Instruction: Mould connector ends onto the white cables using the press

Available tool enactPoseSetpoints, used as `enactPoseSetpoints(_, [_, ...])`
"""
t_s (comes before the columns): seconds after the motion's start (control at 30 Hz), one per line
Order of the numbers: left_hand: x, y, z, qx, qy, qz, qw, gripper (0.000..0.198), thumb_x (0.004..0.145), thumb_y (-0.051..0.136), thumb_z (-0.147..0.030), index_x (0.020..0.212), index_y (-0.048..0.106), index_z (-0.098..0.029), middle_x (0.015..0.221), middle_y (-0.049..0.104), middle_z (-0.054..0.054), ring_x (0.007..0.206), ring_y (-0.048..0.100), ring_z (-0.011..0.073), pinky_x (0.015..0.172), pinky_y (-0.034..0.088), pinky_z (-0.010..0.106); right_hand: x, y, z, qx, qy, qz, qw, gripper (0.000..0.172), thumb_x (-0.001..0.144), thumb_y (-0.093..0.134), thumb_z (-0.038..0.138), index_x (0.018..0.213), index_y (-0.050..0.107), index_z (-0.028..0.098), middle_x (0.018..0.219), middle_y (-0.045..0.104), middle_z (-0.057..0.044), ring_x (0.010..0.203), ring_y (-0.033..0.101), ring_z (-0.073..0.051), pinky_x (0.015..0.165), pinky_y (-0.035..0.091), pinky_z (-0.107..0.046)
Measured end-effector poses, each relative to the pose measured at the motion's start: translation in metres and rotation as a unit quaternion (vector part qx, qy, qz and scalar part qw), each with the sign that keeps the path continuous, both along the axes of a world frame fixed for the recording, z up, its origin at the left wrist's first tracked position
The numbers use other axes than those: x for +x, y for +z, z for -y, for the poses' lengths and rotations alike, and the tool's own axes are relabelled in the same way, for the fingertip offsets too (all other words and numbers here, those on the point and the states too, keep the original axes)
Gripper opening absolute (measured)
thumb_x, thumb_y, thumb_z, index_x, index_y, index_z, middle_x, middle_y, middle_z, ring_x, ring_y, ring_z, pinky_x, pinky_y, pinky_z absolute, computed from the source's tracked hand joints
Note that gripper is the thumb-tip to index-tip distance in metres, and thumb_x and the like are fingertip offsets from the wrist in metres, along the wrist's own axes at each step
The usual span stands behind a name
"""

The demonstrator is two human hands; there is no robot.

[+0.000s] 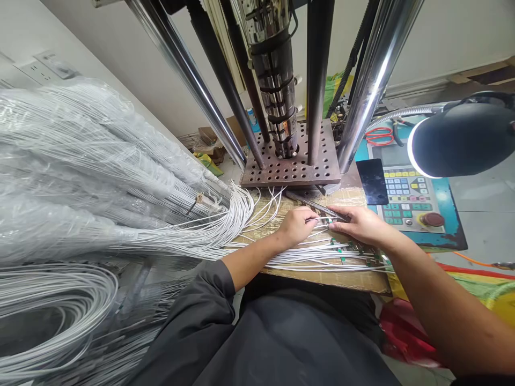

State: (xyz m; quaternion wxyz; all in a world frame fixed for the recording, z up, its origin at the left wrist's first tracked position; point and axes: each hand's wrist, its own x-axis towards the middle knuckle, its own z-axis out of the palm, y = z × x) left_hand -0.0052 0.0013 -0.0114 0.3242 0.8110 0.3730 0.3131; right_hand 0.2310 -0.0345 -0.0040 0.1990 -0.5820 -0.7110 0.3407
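My left hand rests on the taped cardboard work surface, its fingers pinched on a thin white cable end. Close to its right, my right hand pinches the same spot, where a small green-tipped piece shows at its fingertips. Several white cables with green ends lie across the surface under both hands. A dark metal tool lies just beyond my fingers.
Big bundles of white cable in clear plastic fill the left. A press with chrome columns stands on a perforated plate ahead. To the right are a control keypad, a dark phone and a black lamp.
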Motion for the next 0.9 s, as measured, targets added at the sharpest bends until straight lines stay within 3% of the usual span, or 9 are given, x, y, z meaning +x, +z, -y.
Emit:
enactPoseSetpoints(0.23, [-0.0002, -0.0008, 0.0021, 0.055, -0.020, -0.008, 0.998, 0.016, 0.085, 0.067, -0.006, 0.086, 0.079, -0.017, 0.088, 0.075, 0.006, 0.083, 0.069, 0.0164, 0.080, 0.056, 0.029, -0.0013, 0.0032, 0.0003, 0.001, -0.010, 0.009, 1.000, 0.065, 0.081, 0.070, 0.056, 0.141, 0.064, 0.030, 0.135, 0.070, -0.002, 0.122, 0.066, -0.032, 0.107, 0.052, -0.045])
enactPoseSetpoints(0.9, [-0.0020, -0.0094, 0.0016, 0.069, -0.032, -0.034, 0.997, 0.017, 0.090, 0.061, -0.009, 0.091, 0.077, -0.016, 0.092, 0.072, 0.007, 0.089, 0.067, 0.0169, 0.087, 0.054, 0.029, -0.0015, 0.0028, 0.0002, 0.005, -0.003, 0.007, 1.000, 0.064, 0.082, 0.069, 0.056, 0.140, 0.064, 0.028, 0.136, 0.069, -0.004, 0.125, 0.064, -0.031, 0.110, 0.049, -0.047])
